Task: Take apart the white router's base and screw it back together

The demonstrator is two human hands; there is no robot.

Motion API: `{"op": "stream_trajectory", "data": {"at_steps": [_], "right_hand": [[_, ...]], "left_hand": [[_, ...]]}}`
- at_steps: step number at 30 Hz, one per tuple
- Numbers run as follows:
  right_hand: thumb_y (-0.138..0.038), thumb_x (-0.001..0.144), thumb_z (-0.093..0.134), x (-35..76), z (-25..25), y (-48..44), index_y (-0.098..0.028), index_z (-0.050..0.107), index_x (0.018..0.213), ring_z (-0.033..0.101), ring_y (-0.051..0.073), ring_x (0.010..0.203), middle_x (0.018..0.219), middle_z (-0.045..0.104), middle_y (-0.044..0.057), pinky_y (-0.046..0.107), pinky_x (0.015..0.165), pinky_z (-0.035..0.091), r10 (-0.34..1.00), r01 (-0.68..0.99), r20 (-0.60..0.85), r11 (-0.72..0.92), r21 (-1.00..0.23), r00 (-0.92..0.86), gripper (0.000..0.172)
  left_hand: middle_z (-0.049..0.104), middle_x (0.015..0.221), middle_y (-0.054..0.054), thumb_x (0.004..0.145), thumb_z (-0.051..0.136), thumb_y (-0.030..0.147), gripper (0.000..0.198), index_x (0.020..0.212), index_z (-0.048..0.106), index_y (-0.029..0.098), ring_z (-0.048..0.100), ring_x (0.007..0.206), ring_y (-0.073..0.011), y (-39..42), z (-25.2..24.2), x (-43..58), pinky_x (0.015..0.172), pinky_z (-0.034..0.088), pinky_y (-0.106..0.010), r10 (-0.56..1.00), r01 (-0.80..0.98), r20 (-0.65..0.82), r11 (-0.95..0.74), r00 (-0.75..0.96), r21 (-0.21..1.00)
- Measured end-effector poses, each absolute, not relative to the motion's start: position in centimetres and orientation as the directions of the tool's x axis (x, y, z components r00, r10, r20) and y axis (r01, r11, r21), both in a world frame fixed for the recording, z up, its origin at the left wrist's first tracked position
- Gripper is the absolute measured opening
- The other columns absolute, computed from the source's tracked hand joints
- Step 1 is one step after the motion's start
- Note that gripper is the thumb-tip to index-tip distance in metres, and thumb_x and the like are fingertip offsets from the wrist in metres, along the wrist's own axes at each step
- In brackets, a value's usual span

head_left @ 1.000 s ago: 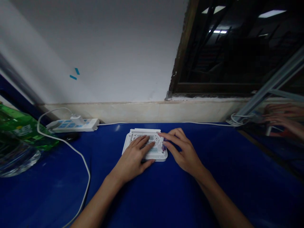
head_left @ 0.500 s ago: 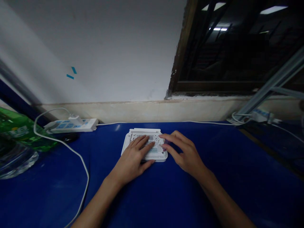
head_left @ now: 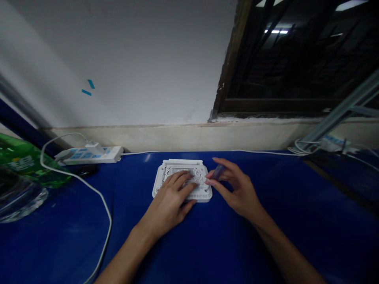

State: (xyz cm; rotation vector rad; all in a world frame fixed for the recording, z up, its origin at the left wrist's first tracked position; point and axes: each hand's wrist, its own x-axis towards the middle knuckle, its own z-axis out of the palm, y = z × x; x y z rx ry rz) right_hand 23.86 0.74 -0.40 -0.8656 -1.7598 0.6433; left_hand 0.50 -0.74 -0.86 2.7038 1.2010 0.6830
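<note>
A white perforated plastic device (head_left: 204,194) lies flat on the blue table, near its back edge. My left hand (head_left: 174,193) rests on the device from the left, its fingers spread over the face and the thumb at the front edge. Just off the right side of the device is my right hand (head_left: 232,183), with a small purple translucent tool (head_left: 218,171) pinched between thumb and fingers. The tool is tilted, its tip end hidden by the fingertips beside the device's right edge.
A white power strip (head_left: 91,155) with a plug stands at the back left, its white cable (head_left: 100,193) running forward. Green bottles (head_left: 26,161) lie at the far left. Coiled cable (head_left: 302,146) lies by a metal post (head_left: 334,112) at right.
My right hand has drawn back a little, and the purple tool now shows more clearly, tilted in its fingers. My left hand stays on the device. The view has shifted slightly.
</note>
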Motion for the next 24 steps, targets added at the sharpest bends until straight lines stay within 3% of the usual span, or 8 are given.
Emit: {"op": "stream_trajectory", "data": {"at_steps": [6, 14, 20, 24], "right_hand": [[-0.014, 0.088, 0.074, 24.0, 0.7, 1.2, -0.032, 0.051, 0.136, 0.079, 0.019, 0.08, 0.096, 0.078, 0.001, 0.037, 0.081, 0.068, 0.806, 0.01, 0.591, 0.591, -0.806, 0.019, 0.055], [-0.018, 0.086, 0.077, 24.4, 0.1, 1.7, -0.029, 0.052, 0.134, 0.079, 0.023, 0.085, 0.096, 0.077, 0.003, 0.042, 0.083, 0.068, 0.806, 0.09, 0.582, 0.575, -0.813, 0.107, 0.055], [-0.018, 0.088, 0.075, 24.7, -0.3, 1.9, -0.03, 0.052, 0.136, 0.078, 0.022, 0.087, 0.1, 0.077, 0.003, 0.044, 0.088, 0.066, 0.812, 0.093, 0.577, 0.57, -0.817, 0.092, 0.055], [-0.018, 0.088, 0.074, 24.8, -0.4, 1.8, -0.031, 0.052, 0.137, 0.078, 0.022, 0.087, 0.101, 0.077, 0.003, 0.043, 0.089, 0.065, 0.815, 0.091, 0.574, 0.568, -0.818, 0.078, 0.055]], "left_hand": [[0.056, 0.141, -0.008, 0.096, 0.065, 0.028, 0.039, 0.134, 0.057, 0.025, 0.045, 0.137, -0.0299, -1.5, -0.7, 1.7, 0.12, 0.032, -0.056, 0.717, 0.663, 0.341, -0.695, 0.608, 0.278], [0.059, 0.113, -0.009, 0.095, 0.063, 0.027, 0.021, 0.115, 0.06, 0.02, 0.054, 0.109, -0.0317, -1.9, -0.6, 2.4, 0.096, 0.051, -0.052, 0.781, 0.739, 0.361, -0.612, 0.509, 0.282], [0.061, 0.107, -0.008, 0.087, 0.076, 0.023, 0.019, 0.099, 0.061, 0.019, 0.055, 0.103, -0.03, -1.0, -0.3, 1.3, 0.092, 0.052, -0.05, 0.78, 0.745, 0.341, -0.615, 0.525, 0.259], [0.06, 0.122, -0.011, 0.085, 0.079, 0.028, 0.047, 0.129, 0.06, 0.023, 0.055, 0.112, -0.0325, -1.2, -0.9, 1.4, 0.097, 0.051, -0.052, 0.772, 0.757, 0.351, -0.618, 0.53, 0.214]]}}
